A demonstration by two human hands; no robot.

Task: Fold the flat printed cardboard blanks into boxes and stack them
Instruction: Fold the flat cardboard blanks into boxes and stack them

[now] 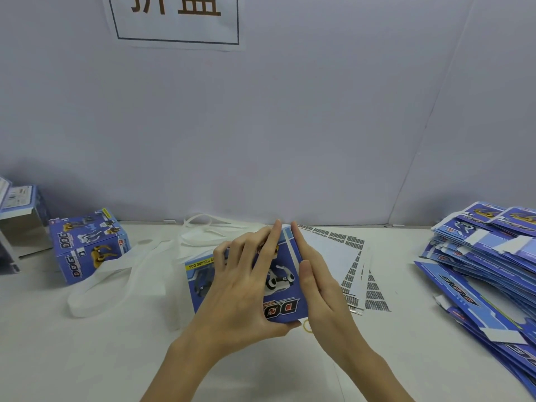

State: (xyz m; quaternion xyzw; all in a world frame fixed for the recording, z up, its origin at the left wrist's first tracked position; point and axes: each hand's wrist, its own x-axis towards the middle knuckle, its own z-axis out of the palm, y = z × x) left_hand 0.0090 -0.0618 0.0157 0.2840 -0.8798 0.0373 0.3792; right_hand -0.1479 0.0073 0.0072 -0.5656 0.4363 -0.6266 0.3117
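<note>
Left hand (pixel 237 288) spreads flat on the glossy blue box (pixel 285 307) (thumb beneath) — right hand (pixel 322 288) presses its side, fingers straight.

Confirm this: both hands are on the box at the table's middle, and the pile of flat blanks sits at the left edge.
Wrong side. The head view shows the pile of flat blanks at the right edge; the left hand and right hand are on the box at the table's middle.
</note>
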